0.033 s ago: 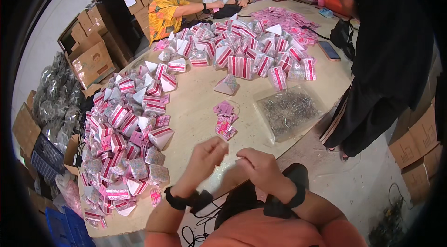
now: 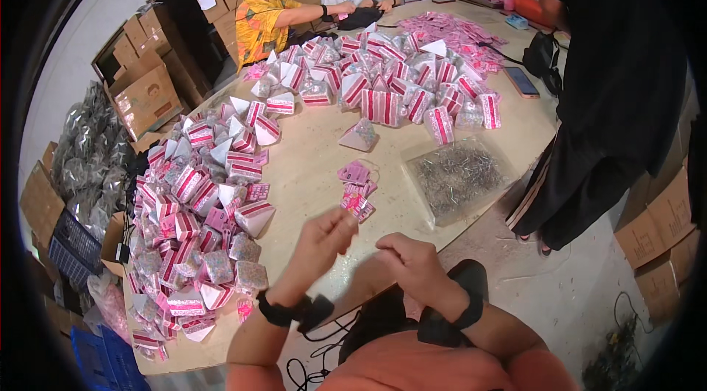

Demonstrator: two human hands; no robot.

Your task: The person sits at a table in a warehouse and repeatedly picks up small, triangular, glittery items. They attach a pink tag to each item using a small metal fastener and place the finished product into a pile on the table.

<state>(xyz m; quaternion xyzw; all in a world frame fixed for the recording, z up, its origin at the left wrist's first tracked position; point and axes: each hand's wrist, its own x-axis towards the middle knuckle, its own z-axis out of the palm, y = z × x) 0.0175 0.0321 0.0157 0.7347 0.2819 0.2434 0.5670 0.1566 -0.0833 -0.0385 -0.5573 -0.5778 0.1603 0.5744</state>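
Note:
My left hand is closed in a pinch over the table, just short of a few pink printed tags with a thin loop of string. Whatever its fingertips hold, if anything, is too small to make out. My right hand hovers at the table's near edge, its fingers curled and thumb pressed against them; their contents cannot be seen. Beyond the tags lies a single clear-wrapped, wedge-shaped piece. To the right, a shallow clear tray holds many small metallic pieces.
Wrapped pink-and-white wedges pile up on the left and far side of the table. A phone and black bag lie at right. A person in black trousers stands there; others sit across. Cartons stack at left.
My left hand has shifted slightly up and away from my right hand, closer to the pink tags. My right hand stays nearly still.

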